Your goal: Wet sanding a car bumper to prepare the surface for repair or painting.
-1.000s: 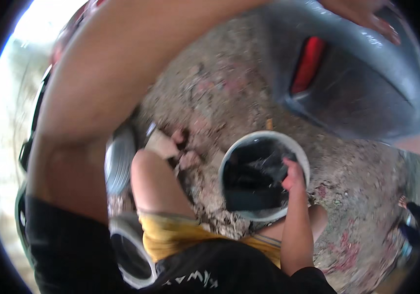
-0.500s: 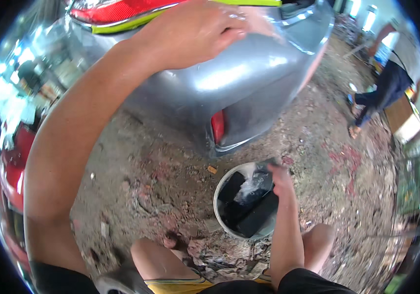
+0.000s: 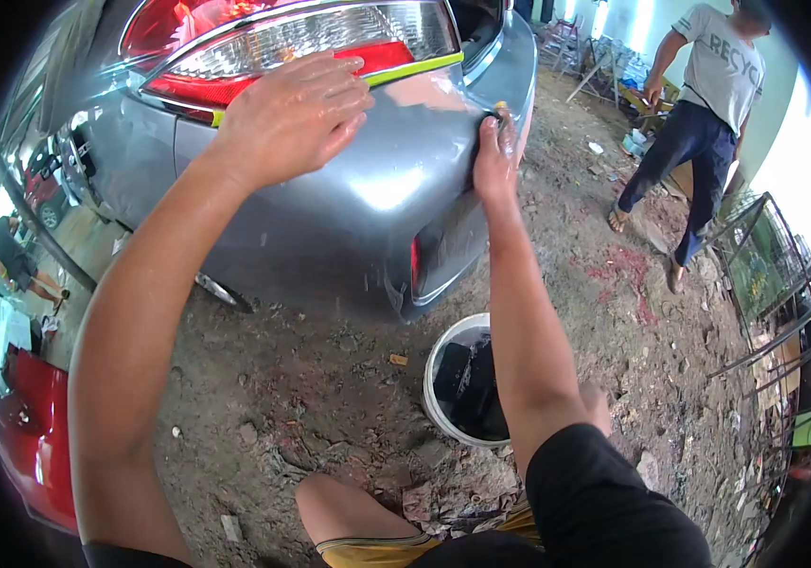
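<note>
A grey car's rear bumper (image 3: 330, 237) fills the upper middle, below a red and clear tail light (image 3: 330, 43) edged with yellow-green tape (image 3: 422, 67). A pinkish bare patch (image 3: 427, 92) shows on the paint near the light. My wet left hand (image 3: 297, 118) is open, its fingers stretched over the tail light's lower edge. My right hand (image 3: 496, 156) is closed at the bumper's right corner; a small dark bit shows by the fingers, too little to name. Below stands a white-rimmed bucket (image 3: 439, 407) of dark water with black shapes in it, partly hidden by my right forearm.
Rough dirt ground (image 3: 330, 369) carries rubble and a reddish stain (image 3: 634, 279). To the right a person (image 3: 699, 114) stands near a metal frame (image 3: 756, 251). A red car part (image 3: 36, 426) lies at left; another person (image 3: 17, 251) bends farther off.
My right hand has left the bucket and risen to the bumper's corner. My left hand has shifted left and down, uncovering the tail light. The person at right has stepped and turned.
</note>
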Available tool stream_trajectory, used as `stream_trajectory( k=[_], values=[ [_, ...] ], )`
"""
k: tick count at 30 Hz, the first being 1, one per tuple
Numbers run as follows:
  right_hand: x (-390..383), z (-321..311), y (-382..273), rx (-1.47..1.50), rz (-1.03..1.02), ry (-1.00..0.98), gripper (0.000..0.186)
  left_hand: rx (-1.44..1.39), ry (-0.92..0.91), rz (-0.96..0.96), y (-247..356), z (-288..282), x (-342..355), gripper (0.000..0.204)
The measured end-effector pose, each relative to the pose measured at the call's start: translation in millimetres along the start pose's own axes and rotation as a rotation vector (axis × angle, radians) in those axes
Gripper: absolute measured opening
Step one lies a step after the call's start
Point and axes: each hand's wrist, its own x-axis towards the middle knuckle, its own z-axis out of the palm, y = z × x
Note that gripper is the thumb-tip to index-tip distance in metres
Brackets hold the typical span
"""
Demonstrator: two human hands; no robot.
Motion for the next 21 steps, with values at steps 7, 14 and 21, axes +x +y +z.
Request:
stream_trajectory(
  k=[7, 14, 21],
  values=[
    [-91.9, 30.9, -77.1, -0.107, -0.317, -0.027, 0.052, -0.047, 0.209, -0.007, -3.6, 3.4, -15.1, 0.012],
    [-122.8, 56.0, -56.1, 0.087, 0.255, 0.188, 0.089, 0.034, 0.096, -0.054, 1.6, 5.2, -10.2, 0.017],
    [-87.2, 14.3, -42.5, 0.273, 0.345, 0.067, 0.075, 0.015, 0.145, -0.042, 1.5, -6.2, -11.1, 0.015]
  ],
)
